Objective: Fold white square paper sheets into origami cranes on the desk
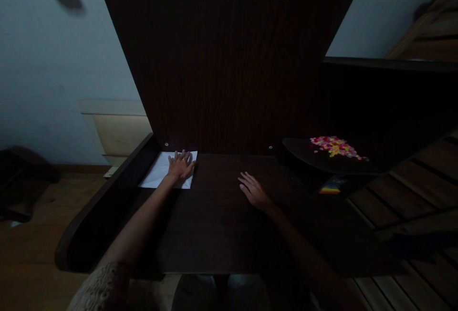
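White paper (153, 173) lies at the back left of the dark wooden desk (214, 234), close to the desk's left side panel. My left hand (181, 165) rests on the paper's right part with its fingers spread. Over the middle of the desk, to the right of the paper, is my right hand (255, 192). Its fingers are stretched out, and it holds nothing. Whether its palm touches the desk I cannot tell.
A tall dark back panel (229, 72) rises behind the desk. On a rounded shelf (300, 151) at the right lies a pile of small pink, red and yellow pieces (334, 146). Below it is a rainbow-striped item (329, 190). A raised side panel (103, 211) borders the left.
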The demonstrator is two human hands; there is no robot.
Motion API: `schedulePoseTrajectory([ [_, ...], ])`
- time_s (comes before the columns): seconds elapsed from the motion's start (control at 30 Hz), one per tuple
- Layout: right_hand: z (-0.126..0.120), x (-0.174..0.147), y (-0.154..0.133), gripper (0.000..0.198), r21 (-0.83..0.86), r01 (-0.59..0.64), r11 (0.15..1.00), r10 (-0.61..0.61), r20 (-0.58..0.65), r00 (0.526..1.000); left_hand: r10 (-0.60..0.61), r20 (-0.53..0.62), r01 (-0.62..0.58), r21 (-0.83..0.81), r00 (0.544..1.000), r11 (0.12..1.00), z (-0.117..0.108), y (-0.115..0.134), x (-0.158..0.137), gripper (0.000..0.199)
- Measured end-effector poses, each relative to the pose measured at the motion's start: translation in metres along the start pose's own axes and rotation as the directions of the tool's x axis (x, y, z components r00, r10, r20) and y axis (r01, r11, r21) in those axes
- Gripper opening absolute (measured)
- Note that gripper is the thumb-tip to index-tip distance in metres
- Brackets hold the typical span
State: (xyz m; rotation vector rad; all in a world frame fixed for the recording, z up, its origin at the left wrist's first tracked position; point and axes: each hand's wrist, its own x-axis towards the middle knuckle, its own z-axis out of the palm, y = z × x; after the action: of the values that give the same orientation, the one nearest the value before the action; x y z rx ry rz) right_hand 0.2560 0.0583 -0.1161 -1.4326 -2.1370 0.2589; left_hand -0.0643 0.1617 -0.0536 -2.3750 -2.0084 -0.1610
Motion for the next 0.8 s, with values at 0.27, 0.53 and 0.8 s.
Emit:
schedulePoseTrajectory([
  [0.27, 0.0, -0.002, -0.002, 0.045, -0.094, 0.02, 0.995, -0.018, 0.029, 0.999, -0.077, 0.09, 0.077, 0.004, 0.993, 0.997, 0.026, -0.021, 0.008, 0.07],
  [0.53, 0.001, -0.002, -0.002, 0.044, -0.119, 0.013, 0.993, -0.011, 0.023, 1.0, -0.105, 0.113, 0.106, 0.002, 0.988, 0.994, 0.028, -0.02, 0.01, 0.08],
  [0.8, -0.005, -0.001, -0.012, 0.045, -0.15, 0.005, 0.989, -0.001, 0.023, 1.0, -0.089, 0.092, 0.088, 0.017, 0.992, 0.996, 0.021, -0.018, 0.004, 0.075],
])
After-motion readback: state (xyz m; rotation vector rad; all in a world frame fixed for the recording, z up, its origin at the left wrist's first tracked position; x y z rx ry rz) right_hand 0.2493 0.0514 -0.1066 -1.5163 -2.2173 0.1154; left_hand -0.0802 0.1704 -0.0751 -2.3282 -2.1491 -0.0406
